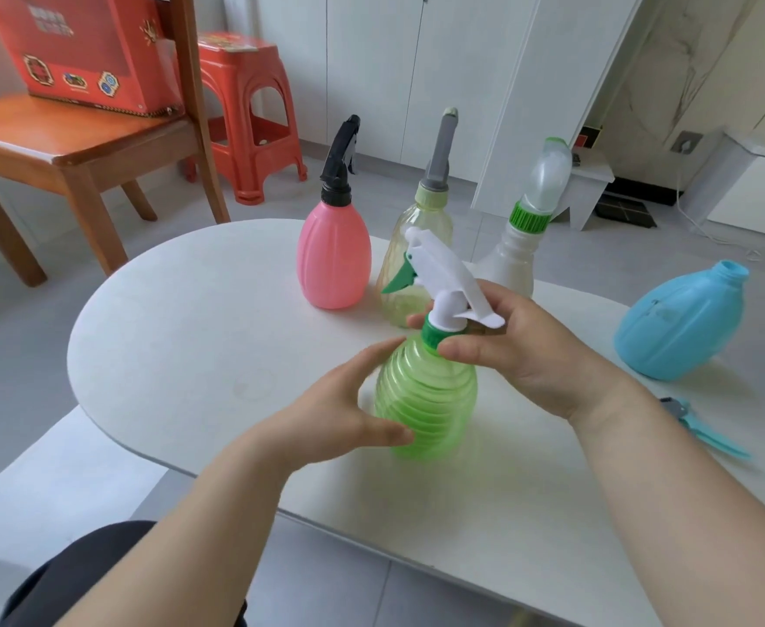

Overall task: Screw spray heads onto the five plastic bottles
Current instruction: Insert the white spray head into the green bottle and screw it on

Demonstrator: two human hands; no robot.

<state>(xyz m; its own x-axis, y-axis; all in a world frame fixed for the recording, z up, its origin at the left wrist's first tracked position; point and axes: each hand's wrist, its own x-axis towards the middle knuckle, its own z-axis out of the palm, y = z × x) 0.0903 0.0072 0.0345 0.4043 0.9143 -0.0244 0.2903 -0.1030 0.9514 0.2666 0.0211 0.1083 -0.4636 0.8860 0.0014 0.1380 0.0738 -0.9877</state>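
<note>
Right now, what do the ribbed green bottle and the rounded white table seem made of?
The ribbed green bottle looks like translucent glossy plastic: light shows through its ridges. The rounded white tabletop looks matte, perhaps laminate or stone; its dull, even surface leaves that open.

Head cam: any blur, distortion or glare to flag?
Head view: left hand and the green bottle it holds look motion-smeared; right hand pinching the spray head is sharper. Head view: cabinet doors lean toward the edges, wide-angle. Head view: soft even light, no hard glare on the table.
</note>
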